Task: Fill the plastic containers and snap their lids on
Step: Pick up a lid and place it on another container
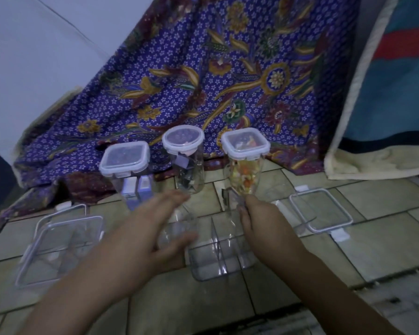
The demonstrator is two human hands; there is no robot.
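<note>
Three tall clear containers with snapped white lids stand in a row at the back: a square one (125, 158), a round one (183, 139) and a square one (245, 144) holding colourful bits. A low clear divided container (218, 258) lies open in the centre. My left hand (148, 228), blurred, has its fingers spread over a small clear round container (179, 229). My right hand (261, 223) curls its fingers over the divided container's far rim, just below the colourful container. A loose square lid (321, 210) lies to the right.
Another clear square container with a lid leaning on it (58, 243) sits at the left. A purple patterned cloth (203, 81) hangs behind the row. A blue and red cloth (392, 81) hangs at the right. Everything rests on a tiled floor (348, 250).
</note>
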